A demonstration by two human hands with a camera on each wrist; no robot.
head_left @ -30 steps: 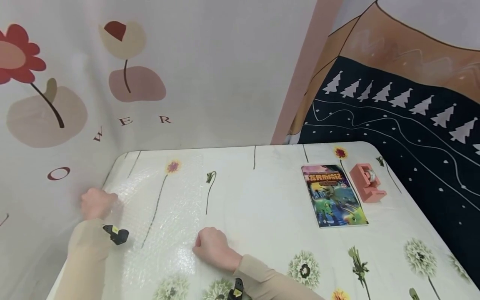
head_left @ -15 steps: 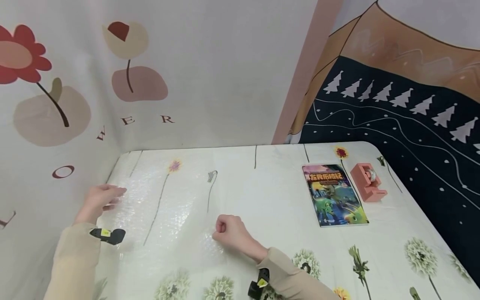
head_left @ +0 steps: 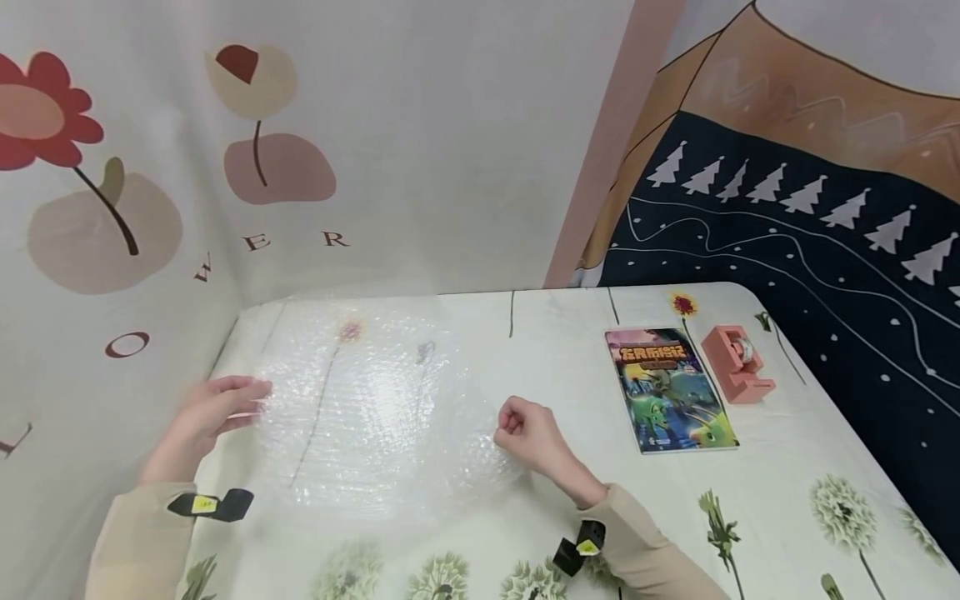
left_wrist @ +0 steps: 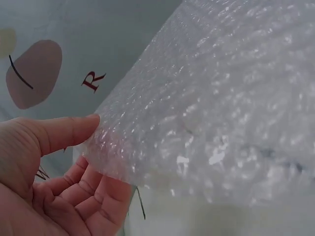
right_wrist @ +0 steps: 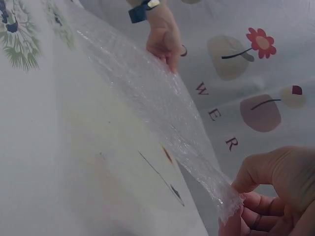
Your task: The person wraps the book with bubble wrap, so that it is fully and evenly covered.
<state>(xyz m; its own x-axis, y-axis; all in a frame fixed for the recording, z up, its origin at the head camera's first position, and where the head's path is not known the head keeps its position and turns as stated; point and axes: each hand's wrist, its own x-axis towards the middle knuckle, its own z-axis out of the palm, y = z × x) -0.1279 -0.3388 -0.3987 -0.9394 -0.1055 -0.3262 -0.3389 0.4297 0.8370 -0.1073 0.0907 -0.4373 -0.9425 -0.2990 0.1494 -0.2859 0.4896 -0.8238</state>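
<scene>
The left hand (head_left: 215, 417) pinched clear bubble wrap (head_left: 375, 408) between thumb and fingers. The bubble wrap stretched above the table (head_left: 566, 358) to the right hand (head_left: 536, 435), whose curled fingers pinched its other end. Farther right lay a book (head_left: 670, 392), a pink tape dispenser (head_left: 733, 367) just beside it.

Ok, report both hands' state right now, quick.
Left hand: holding one end of the bubble wrap, pinched.
Right hand: pinching its other end.

bubble wrap (left_wrist: 211, 103) cropped in left wrist view, tiny lettering (head_left: 658, 442) on book (head_left: 671, 392) illegible
</scene>
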